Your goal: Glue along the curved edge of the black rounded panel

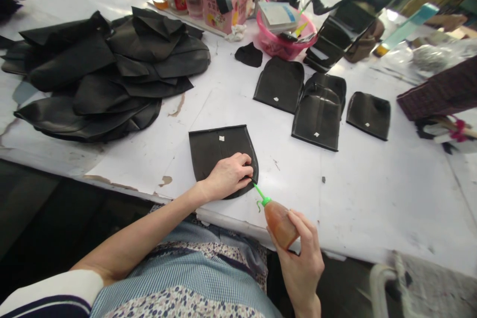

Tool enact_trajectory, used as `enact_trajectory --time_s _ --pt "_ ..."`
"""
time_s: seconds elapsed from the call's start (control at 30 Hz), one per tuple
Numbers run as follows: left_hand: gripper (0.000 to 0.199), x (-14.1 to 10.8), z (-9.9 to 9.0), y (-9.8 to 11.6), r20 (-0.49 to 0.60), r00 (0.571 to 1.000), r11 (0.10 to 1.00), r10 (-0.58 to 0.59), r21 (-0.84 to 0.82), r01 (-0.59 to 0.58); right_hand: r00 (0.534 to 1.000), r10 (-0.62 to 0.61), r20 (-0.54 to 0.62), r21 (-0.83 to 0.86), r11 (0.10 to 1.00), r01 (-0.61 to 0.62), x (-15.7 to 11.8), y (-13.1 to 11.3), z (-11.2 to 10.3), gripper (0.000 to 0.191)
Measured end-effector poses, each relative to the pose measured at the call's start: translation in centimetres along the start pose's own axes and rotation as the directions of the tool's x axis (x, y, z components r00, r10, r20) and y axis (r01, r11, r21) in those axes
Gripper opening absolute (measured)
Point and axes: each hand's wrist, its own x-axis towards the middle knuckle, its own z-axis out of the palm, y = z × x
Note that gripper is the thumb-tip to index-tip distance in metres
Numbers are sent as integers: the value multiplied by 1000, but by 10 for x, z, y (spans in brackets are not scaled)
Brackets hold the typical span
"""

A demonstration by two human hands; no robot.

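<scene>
Nozzle of glue bottle (pixel 280 221) (right hand (pixel 301 258) clasps it) at black piece (pixel 219 154) edge; left hand (pixel 227 175) presses flat.

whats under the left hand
The left hand presses on a flat black leather piece lying on the white table. The piece's edge beneath the fingers is covered, so unseen.

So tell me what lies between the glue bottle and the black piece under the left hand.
Only the bottle's green nozzle, tip at the piece's edge, in the head view.
</scene>
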Motion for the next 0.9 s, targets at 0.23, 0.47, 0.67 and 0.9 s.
enact_trajectory --time_s 0.23,0.47,0.67,0.9 --pt "2 -1 4 1 -19 1000 1000 -16 12 16 986 165 -36 91 983 -161 -7 2 -2 49" --pt "2 -2 6 1 -45 999 1000 -12 2 12 909 415 -29 255 883 -395 -5 9 -4 54" --pt "2 -2 6 1 -54 998 1000 -13 -4 13 928 372 28 214 904 -369 8 19 -4 53" --pt "1 -3 6 1 -56 998 1000 -19 -13 18 957 230 179 182 948 -262 33 37 -8 49"
